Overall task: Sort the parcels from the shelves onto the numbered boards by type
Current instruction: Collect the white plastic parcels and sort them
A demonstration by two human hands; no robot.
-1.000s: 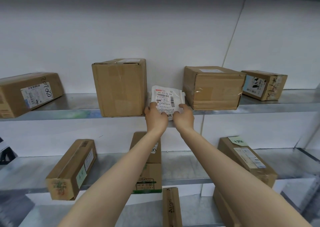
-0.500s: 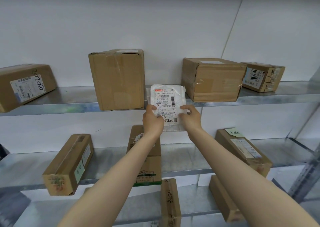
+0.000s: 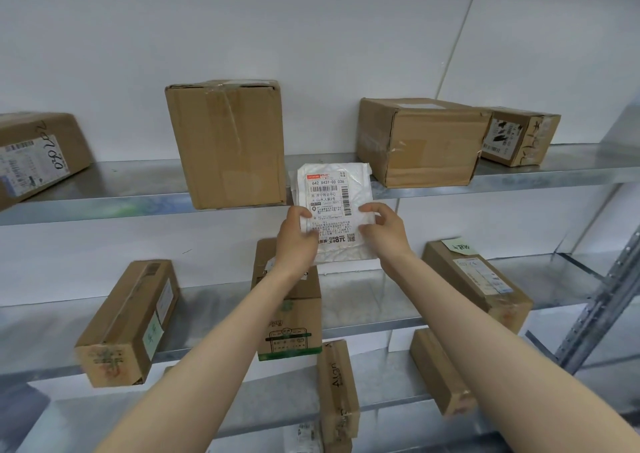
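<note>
White plastic parcel, label facing camera, is upright at frame centre, across the top shelf front edge; contact with shelf can't be told. Left grip pinches parcel's 8 o'clock edge, thumb on label. Right grip pinches the 4 o'clock edge, fingers curled. Tall box at parcel's 10 o'clock, wide box at 2 o'clock, both on top shelf. More boxes at 6 o'clock on lower shelf.
</note>
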